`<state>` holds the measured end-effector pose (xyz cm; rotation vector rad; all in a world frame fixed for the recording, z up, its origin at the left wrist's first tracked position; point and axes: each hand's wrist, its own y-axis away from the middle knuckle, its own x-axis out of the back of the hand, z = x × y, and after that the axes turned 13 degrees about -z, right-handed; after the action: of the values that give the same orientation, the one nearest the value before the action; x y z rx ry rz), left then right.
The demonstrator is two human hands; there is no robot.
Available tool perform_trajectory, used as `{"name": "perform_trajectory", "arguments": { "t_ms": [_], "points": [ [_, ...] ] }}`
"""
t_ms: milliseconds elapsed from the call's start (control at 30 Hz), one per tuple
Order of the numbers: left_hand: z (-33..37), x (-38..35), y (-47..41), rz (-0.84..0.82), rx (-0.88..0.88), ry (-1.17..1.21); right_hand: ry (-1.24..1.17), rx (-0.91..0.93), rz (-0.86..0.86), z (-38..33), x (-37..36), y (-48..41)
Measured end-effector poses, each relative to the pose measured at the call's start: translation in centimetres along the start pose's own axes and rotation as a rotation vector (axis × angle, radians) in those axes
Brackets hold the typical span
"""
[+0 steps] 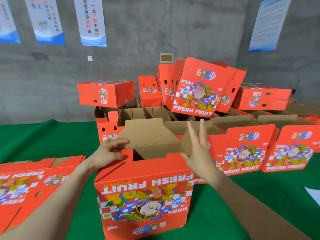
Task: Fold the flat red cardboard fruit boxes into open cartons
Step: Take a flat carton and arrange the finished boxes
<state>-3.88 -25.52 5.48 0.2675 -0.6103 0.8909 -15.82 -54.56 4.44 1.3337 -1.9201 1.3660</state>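
Upright red printed cardboard carton [145, 196] stands open-topped. The left hand [108, 152], fingers curled, seemingly pinches its left flap [128, 154]; the right hand [199, 153], fingers straight, presses its right flap [186, 142].

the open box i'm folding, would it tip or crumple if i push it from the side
The box is probably light: thin cardboard, nothing visible inside. With the top open, its walls may flex under a side push. The raised flaps would likely bend rather than move it; a low push probably slides it on the green cloth.
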Motion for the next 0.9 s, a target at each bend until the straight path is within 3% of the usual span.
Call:
{"name": "perform_trajectory", "arguments": {
  "t_ms": [67,133,333,567,733,900],
  "points": [
    [-0.2,0.1,0.1,0.009,-0.014,0.045,-0.431,-0.134,-0.02,0.0,-0.4,0.3],
    [-0.3,0.3,0.2,0.024,-0.007,0.031,-0.554,-0.152,-0.113,0.0,-0.9,0.4],
    [0.1,1.4,1.1,-0.003,0.052,-0.049,-0.369,-0.049,-0.121,-0.9,-1.2,0.9],
    [-0.7,1.0,1.7,0.098,-0.105,-0.121,-0.374,0.098,-0.397,-0.2,-0.6,2.6],
    [-0.7,0.7,1.6,0.155,-0.174,-0.052,-0.346,0.072,-0.279,-0.2,-1.3,2.4],
    [-0.4,0.6,1.9,0.162,-0.245,-0.134,-0.441,0.022,-0.313,-0.7,-1.0,1.5]
  ]
}}
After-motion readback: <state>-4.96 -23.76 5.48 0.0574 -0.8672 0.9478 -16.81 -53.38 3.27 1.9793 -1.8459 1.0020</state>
